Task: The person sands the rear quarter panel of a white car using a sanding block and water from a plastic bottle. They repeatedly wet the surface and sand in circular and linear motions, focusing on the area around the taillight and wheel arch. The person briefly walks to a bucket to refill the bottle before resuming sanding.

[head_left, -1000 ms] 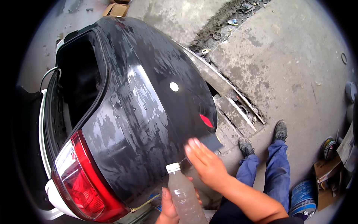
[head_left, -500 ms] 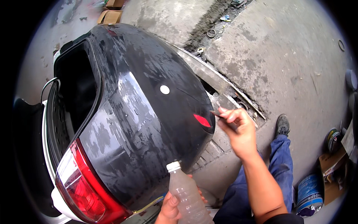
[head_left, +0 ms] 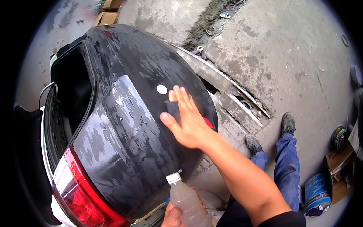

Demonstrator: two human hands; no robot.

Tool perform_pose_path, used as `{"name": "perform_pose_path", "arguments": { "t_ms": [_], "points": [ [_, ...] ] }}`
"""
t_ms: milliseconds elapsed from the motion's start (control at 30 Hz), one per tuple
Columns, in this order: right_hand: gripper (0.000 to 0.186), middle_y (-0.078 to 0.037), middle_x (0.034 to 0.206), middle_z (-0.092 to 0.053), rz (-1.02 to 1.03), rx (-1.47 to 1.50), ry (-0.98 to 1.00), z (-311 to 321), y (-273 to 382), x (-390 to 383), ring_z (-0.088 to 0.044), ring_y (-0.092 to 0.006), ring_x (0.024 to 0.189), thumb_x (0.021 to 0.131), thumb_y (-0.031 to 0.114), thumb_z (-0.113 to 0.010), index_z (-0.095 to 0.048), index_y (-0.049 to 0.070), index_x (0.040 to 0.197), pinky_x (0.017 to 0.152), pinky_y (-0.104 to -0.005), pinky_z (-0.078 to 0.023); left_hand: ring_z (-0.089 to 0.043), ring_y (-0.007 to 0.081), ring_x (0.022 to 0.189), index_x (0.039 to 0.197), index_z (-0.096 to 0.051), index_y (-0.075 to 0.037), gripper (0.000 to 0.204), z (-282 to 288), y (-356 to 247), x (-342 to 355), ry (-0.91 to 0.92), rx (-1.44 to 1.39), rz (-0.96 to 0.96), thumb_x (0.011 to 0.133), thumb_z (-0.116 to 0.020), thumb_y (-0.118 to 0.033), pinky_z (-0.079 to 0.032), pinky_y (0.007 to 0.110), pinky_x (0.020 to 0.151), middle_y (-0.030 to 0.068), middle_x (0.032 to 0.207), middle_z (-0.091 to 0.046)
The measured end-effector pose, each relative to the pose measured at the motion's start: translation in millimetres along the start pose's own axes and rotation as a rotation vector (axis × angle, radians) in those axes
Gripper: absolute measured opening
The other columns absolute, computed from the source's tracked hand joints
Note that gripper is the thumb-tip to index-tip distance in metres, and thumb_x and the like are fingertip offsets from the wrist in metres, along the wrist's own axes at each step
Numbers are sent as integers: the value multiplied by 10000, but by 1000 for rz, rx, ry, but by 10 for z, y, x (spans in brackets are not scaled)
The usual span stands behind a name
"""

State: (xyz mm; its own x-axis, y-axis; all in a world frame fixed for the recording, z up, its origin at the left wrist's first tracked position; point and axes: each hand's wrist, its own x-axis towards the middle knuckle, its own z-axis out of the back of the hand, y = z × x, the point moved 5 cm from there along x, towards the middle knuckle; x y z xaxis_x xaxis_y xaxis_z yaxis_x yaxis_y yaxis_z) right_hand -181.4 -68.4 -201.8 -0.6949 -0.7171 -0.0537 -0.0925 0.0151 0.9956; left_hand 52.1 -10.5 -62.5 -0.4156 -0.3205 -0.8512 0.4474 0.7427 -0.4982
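The dark, wet-streaked rear bumper of a car curves across the middle. My right hand lies over it with fingers stretched forward and thumb spread. A small dark piece of sandpaper shows between thumb and fingers, held flat against the surface; the rest of it is hidden beneath the hand. Just ahead of the fingertips is a round white spot. Part of a red reflector peeks out beside my wrist. At the bottom, my left hand is closed around an upright clear plastic bottle with a white cap and cloudy liquid.
A red and clear tail light sits at lower left, below the dark open trunk. Beyond the bumper, a broken concrete channel crosses the floor. A blue bucket and cardboard stand at right; cardboard boxes lie far left.
My right hand has come left and down from beside the reflector, where it pinched the dark piece in the air, onto the bumper. The left hand still holds the bottle.
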Motion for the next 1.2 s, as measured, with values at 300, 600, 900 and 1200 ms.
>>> {"name": "perform_pose_path", "arguments": {
  "t_ms": [300,600,900,1200],
  "points": [
    [709,-243,1578,-266,26,262,106,106,7,-1241,-270,-429,1454,963,273,-579,-261,-40,1513,1153,-566,-234,-662,335,968,1444,-354,-28,941,35,-122,-19,-67,64,8,793,-741,-587,-565,497,814,211,1101,-596],
    [354,-262,1253,-590,-577,1494,-188,644,-469,-1013,-638,-380,1109,1002,117,-527,-497,-58,1308,843,-503,-614,-670,349,958,1436,-345,-10,981,1,-83,28,-74,38,35,753,-789,-555,-571,513,824,221,1102,-596],
    [437,-205,1308,-602,-12,279,-278,496,-147,-700,-584,-328,1235,948,191,-645,-556,-45,1306,1047,-380,-459,-666,360,963,1432,-349,-15,998,17,-116,87,-75,50,46,730,-808,-556,-573,521,825,230,1109,-587],
    [803,-321,1528,-286,272,-72,-121,144,-1,-217,-256,-490,1435,824,135,-667,-269,-99,1482,1152,-552,-271,-664,360,957,1428,-355,-16,990,4,-86,42,-93,59,26,737,-796,-572,-569,528,815,227,1097,-588]
  ]
}}
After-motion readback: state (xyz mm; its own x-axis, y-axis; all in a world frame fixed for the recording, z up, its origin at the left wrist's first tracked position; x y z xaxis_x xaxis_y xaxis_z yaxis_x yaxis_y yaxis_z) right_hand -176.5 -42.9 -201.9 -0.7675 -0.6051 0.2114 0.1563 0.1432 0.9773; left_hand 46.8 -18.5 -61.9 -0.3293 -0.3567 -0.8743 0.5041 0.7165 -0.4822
